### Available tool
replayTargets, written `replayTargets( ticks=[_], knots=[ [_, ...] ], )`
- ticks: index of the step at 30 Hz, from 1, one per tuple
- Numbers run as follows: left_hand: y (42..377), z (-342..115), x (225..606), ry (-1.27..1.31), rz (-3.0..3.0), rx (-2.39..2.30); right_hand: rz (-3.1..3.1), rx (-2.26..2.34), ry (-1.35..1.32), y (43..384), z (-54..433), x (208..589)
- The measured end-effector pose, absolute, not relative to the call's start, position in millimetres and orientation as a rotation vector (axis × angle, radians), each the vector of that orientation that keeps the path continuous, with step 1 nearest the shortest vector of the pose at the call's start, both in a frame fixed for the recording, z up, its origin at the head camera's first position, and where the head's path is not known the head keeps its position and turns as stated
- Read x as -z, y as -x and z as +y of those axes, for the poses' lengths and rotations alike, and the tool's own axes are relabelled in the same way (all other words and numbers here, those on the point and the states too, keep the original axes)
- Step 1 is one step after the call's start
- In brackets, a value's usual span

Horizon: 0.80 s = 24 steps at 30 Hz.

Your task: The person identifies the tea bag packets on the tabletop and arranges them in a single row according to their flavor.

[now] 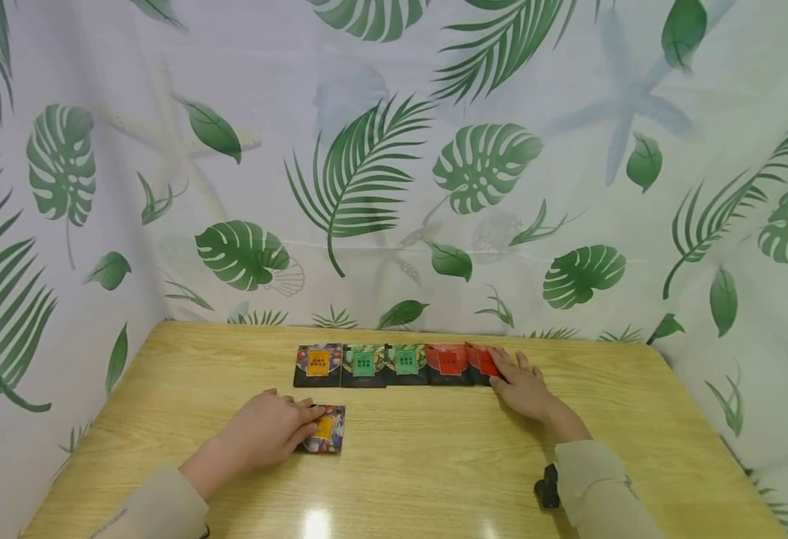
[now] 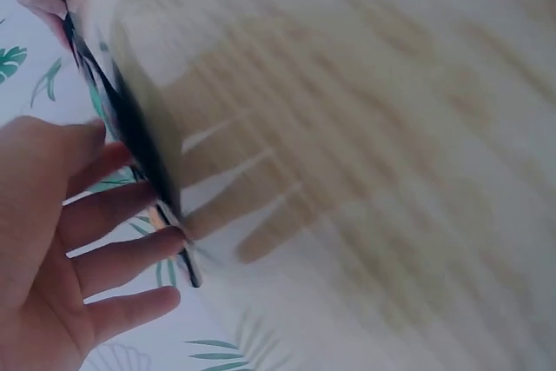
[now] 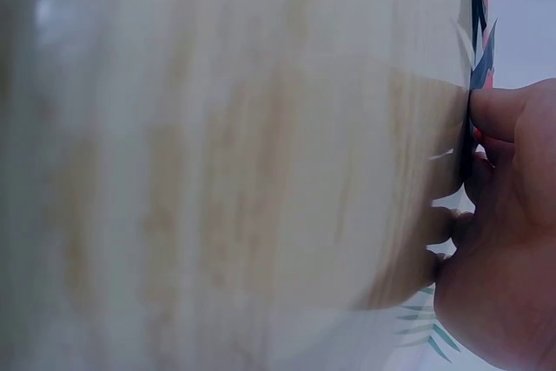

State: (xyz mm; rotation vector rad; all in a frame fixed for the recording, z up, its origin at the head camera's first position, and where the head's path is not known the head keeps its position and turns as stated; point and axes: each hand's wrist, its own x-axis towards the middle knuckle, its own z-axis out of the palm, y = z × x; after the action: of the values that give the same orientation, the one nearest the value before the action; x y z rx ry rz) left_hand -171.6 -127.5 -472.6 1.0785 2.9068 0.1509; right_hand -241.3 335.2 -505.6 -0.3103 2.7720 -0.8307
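My left hand (image 1: 266, 430) holds a flat square packet (image 1: 326, 430) with an orange label and a dark colourful print, in front of the row. In the left wrist view this packet (image 2: 143, 141) shows nearly edge-on at the fingers, which reach out fairly straight. At the row's right end my right hand (image 1: 524, 385) grips the right side of a red-labelled packet (image 1: 480, 361), partly covering it. The right wrist view shows the right thumb (image 3: 499, 115) at the packet's edge, with a corner sticking up; the other fingers curl in beside it.
Side by side near the table's back edge lie an orange-labelled packet (image 1: 317, 364), two green-labelled packets (image 1: 364, 364) and another red packet (image 1: 449, 364). A leaf-patterned cloth (image 1: 380, 172) hangs behind the wood-grain table (image 1: 420, 464). A small black object (image 1: 547, 486) sits beside the right sleeve.
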Motion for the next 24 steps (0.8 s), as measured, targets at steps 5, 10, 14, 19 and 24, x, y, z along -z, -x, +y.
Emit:
replayTargets(
  ticks=[5, 10, 14, 19, 24],
  knots=[
    [171, -127, 469, -1.049, 2.975, -0.077, 2.774, 0.803, 0.292, 238, 331, 501],
    [172, -133, 468, -1.086, 2.932, -0.162, 2.782, 0.821, 0.305, 240, 333, 504],
    [171, -136, 470, -1.114, 2.817, -0.213, 2.784, 0.842, 0.328, 240, 336, 506],
    [166, -136, 474, -1.125, 2.790, -0.222, 2.777, 0.840, 0.311, 239, 334, 504],
    [163, -141, 479, -1.062, 2.842, -0.211, 2.772, 0.806, 0.287, 239, 330, 501]
  ],
)
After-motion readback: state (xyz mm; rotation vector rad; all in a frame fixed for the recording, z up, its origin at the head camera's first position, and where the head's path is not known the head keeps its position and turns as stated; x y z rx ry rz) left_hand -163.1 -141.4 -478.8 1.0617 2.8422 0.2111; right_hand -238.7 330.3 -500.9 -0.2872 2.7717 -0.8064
